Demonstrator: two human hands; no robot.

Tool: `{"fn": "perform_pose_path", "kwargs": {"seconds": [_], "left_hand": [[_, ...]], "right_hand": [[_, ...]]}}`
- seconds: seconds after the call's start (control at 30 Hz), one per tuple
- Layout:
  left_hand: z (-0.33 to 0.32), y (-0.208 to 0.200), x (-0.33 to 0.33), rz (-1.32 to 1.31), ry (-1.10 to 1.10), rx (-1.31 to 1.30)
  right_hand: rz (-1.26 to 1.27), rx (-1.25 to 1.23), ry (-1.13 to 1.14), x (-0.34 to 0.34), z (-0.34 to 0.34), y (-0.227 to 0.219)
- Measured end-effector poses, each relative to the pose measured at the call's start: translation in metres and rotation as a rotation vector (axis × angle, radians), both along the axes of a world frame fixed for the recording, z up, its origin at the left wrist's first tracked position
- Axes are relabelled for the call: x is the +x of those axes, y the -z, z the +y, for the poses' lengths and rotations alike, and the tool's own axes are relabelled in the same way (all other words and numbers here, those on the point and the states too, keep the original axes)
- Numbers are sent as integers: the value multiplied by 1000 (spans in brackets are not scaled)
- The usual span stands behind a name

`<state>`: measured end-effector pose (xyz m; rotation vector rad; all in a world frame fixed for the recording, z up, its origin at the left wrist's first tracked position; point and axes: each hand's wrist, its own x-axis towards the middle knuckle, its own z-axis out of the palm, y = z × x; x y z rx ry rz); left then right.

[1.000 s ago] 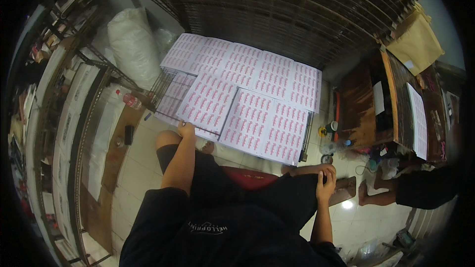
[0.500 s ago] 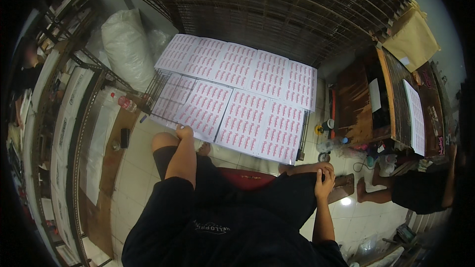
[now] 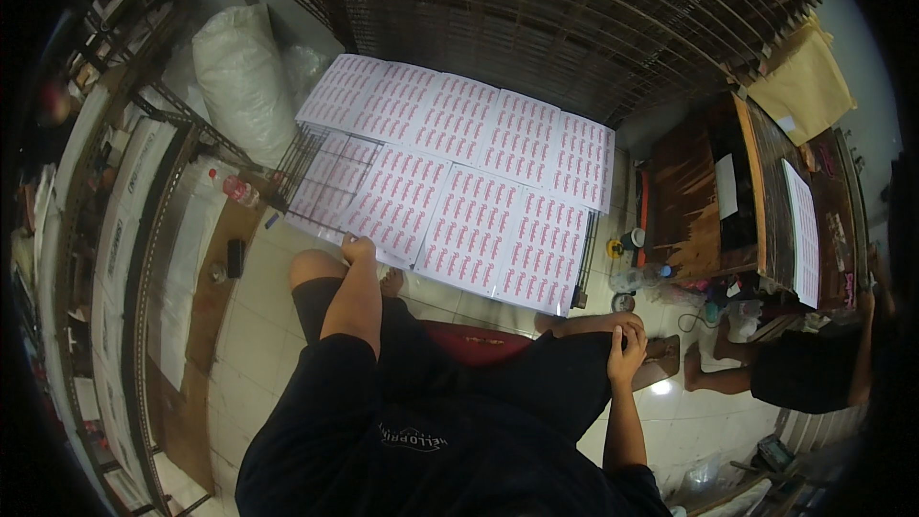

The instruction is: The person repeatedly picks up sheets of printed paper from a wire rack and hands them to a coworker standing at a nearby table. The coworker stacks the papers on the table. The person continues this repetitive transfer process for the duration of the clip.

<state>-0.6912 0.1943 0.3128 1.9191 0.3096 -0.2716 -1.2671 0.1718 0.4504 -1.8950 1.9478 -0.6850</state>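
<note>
White sheets printed with rows of small red marks [image 3: 471, 230] lie in two rows on a wire drying rack [image 3: 304, 155]. My left hand [image 3: 359, 249] is closed at the near edge of the front row, pinching the lower left corner of a printed sheet [image 3: 391, 201]. To its left, another printed sheet [image 3: 330, 177] shows beneath the bare wires. My right hand [image 3: 627, 352] rests on my right knee, fingers loosely spread, holding nothing.
Raised wire racks [image 3: 517, 19] hang above the far side. A wooden cabinet [image 3: 704, 196] stands at right, with a printed sheet [image 3: 802, 230] on top; beside it is another person [image 3: 804, 369]. A stuffed white sack [image 3: 244, 81] and a plastic bottle [image 3: 239, 193] are at left.
The sheet by my left hand has shifted slightly to the right, closing the gap to the neighbouring sheet. My right hand stays on the knee.
</note>
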Motion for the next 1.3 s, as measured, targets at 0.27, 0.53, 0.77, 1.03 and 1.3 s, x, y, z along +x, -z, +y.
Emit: {"fn": "perform_pose_path", "kwargs": {"seconds": [0.27,0.53,0.77,1.03,1.3], "left_hand": [[7,-4,2,-41,0,178],[-2,-24,-10,97,3,149],[-20,-164,-106,443,760,-405],[42,-157,-183,140,1718,-5],[7,-100,-179,106,1766,163]], "right_hand": [[-8,-12,-13,3,0,0],[10,-36,6,5,1,0],[-14,-63,12,3,1,0],[-1,-67,26,3,2,1],[-5,-56,36,5,5,-1]]}}
